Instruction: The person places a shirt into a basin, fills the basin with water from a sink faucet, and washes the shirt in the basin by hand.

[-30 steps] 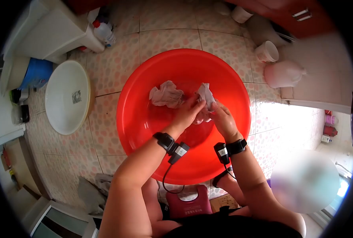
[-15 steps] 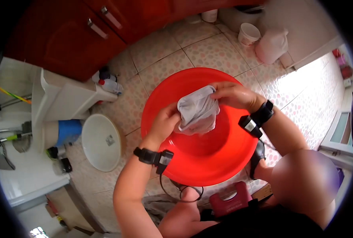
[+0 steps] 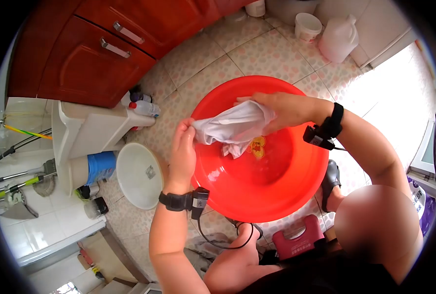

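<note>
A wet-looking white cloth garment (image 3: pixel 235 122) is stretched between my two hands above a large red basin (image 3: pixel 277 210). My left hand (image 3: pixel 182 147) pinches its left end near the basin's left rim. My right hand (image 3: pixel 282 110) grips the other end, its fingers partly hidden behind the fabric. A crumpled part of the cloth hangs down toward the basin floor, where a yellow printed pattern (image 3: pixel 258 147) shows. What kind of garment it is, I cannot make out. Black straps with small devices sit on both wrists.
A white basin (image 3: pixel 138 176) stands on the tiled floor at left, close to the red one. Bottles (image 3: pixel 144 108) stand by the red cabinet (image 3: pixel 95 54). A white tub (image 3: pixel 307 27) and a plastic jug (image 3: pixel 339 39) are at the back right. A dark pink stool (image 3: pixel 299 238) is near my legs.
My hands have moved apart, pulling the bunched cloth out into a longer sideways stretch. The yellow pattern in the basin has come into sight. The camera view has shifted slightly.
</note>
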`<state>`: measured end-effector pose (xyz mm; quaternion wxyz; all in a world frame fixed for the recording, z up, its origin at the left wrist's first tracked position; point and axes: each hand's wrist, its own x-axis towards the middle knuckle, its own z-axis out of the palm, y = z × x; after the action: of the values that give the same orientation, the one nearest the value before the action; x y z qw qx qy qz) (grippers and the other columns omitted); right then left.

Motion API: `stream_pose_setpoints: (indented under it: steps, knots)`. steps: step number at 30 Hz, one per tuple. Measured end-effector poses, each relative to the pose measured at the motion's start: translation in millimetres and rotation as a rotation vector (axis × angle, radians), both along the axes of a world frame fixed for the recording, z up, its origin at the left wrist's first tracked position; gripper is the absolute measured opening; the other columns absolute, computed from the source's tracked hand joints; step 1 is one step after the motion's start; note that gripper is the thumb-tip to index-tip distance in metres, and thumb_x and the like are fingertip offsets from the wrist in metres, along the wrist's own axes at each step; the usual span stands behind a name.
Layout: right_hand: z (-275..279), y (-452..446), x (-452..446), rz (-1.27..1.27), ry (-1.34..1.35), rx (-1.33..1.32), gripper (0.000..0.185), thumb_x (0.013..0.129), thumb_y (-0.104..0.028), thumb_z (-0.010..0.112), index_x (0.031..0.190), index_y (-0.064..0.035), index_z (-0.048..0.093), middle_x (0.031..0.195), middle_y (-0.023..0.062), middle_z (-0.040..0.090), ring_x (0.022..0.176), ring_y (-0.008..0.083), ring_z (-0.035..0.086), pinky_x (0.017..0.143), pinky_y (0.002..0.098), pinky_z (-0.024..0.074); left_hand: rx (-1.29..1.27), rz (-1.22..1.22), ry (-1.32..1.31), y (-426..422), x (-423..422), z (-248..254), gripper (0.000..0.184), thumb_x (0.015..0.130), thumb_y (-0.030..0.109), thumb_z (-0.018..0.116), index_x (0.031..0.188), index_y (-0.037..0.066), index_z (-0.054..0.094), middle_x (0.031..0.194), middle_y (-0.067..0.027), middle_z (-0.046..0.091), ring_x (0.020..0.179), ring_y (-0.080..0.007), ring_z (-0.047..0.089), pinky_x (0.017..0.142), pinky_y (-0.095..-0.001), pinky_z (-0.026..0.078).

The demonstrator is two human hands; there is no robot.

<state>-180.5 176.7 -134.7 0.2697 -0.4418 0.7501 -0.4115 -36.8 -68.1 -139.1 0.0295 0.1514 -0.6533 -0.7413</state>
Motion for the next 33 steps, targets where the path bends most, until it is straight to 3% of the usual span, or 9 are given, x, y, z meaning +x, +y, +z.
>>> stream_pose_setpoints:
  steps: [4, 7, 10, 12, 13, 16, 18, 21, 33]
  knots:
    - [-84, 2, -16, 0.157, 0.205, 0.272, 0.028, 0.081, -0.026, 0.055, 0.09, -0.0002, 0.059, 0.078, 0.0131, 0.062, 0.074, 0.0263, 0.059, 0.07, 0.0329, 0.0461, 0.147, 0.111, -0.165, 3, -5, 11, 0.02, 0.09, 0.014, 0.044, 0.106, 0.002, 0.05, 0.095, -0.0019, 0.053, 0.088, -0.0092, 0.049, 0.082, -0.0247, 0.039]
    - [-90, 4, -24, -0.03, -0.219, 0.162, 0.035, 0.084, -0.033, 0.054, 0.089, 0.0005, 0.061, 0.074, 0.0084, 0.062, 0.072, 0.0176, 0.059, 0.068, 0.0298, 0.0461, 0.095, 0.056, -0.284, -9, 3, 1, 0.028, 0.088, 0.018, 0.051, 0.11, 0.001, 0.049, 0.099, -0.0052, 0.055, 0.095, -0.0119, 0.051, 0.083, -0.0282, 0.041]
    - [-60, 9, -30, -0.232, -0.529, 0.183, 0.031, 0.086, -0.032, 0.055, 0.086, -0.0023, 0.064, 0.077, -0.0011, 0.06, 0.074, 0.0065, 0.052, 0.07, 0.0235, 0.0435, -0.349, -0.196, -0.25, -10, 18, -6, 0.037, 0.085, 0.022, 0.057, 0.113, 0.0, 0.047, 0.103, -0.0081, 0.056, 0.097, -0.0148, 0.053, 0.081, -0.0308, 0.045]
    - [-45, 8, -30, -0.24, -0.561, 0.177, 0.031, 0.086, -0.033, 0.056, 0.085, -0.0028, 0.064, 0.076, -0.0014, 0.06, 0.073, 0.006, 0.052, 0.07, 0.0235, 0.0433, -1.103, -0.343, -0.315, -9, 26, -10, 0.041, 0.081, 0.024, 0.062, 0.11, -0.002, 0.051, 0.1, -0.009, 0.059, 0.095, -0.0166, 0.054, 0.078, -0.0308, 0.045]
    - [-35, 6, -30, -0.243, -0.589, 0.166, 0.031, 0.085, -0.033, 0.058, 0.084, -0.0033, 0.064, 0.074, -0.0017, 0.06, 0.073, 0.0055, 0.052, 0.069, 0.0234, 0.0431, -1.102, -0.342, -0.313, -11, 25, -10, 0.041, 0.081, 0.024, 0.062, 0.11, -0.002, 0.051, 0.1, -0.009, 0.059, 0.095, -0.0166, 0.054, 0.078, -0.0308, 0.045]
    - [-17, 1, -33, -0.283, -0.701, 0.026, 0.032, 0.083, -0.033, 0.061, 0.084, -0.0016, 0.064, 0.078, 0.0012, 0.062, 0.071, 0.0078, 0.054, 0.067, 0.0243, 0.0447, -0.956, -0.292, -0.53, -23, 23, -14, 0.035, 0.081, 0.02, 0.062, 0.107, -0.001, 0.054, 0.101, -0.0102, 0.06, 0.086, -0.018, 0.059, 0.083, -0.0277, 0.042]
    - [-6, -1, -36, -0.36, -0.849, -0.126, 0.034, 0.079, -0.032, 0.065, 0.091, 0.0003, 0.064, 0.086, 0.0071, 0.064, 0.077, 0.0128, 0.059, 0.072, 0.0265, 0.0469, -0.336, -0.085, -0.338, -33, 26, -18, 0.03, 0.087, 0.026, 0.057, 0.098, -0.002, 0.059, 0.096, -0.0073, 0.063, 0.09, -0.018, 0.058, 0.077, -0.0298, 0.043]
    - [3, -1, -47, -0.429, -0.858, -0.154, 0.034, 0.079, -0.031, 0.065, 0.093, 0.0001, 0.063, 0.089, 0.0086, 0.064, 0.08, 0.0146, 0.06, 0.074, 0.0279, 0.0478, -0.168, 0.148, -0.164, -28, 25, 4, 0.037, 0.091, 0.03, 0.051, 0.102, -0.004, 0.058, 0.102, -0.0101, 0.061, 0.093, -0.0191, 0.058, 0.081, -0.0299, 0.043]
    - [67, -9, -62, -0.385, -0.954, -0.44, 0.03, 0.088, -0.027, 0.054, 0.095, 0.001, 0.062, 0.089, 0.007, 0.065, 0.076, 0.0136, 0.062, 0.072, 0.0258, 0.0497, 0.428, 0.219, 0.03, 4, 9, 119, 0.048, 0.095, 0.033, 0.035, 0.124, -0.005, 0.039, 0.128, -0.0173, 0.044, 0.118, -0.0284, 0.043, 0.1, -0.0413, 0.034]
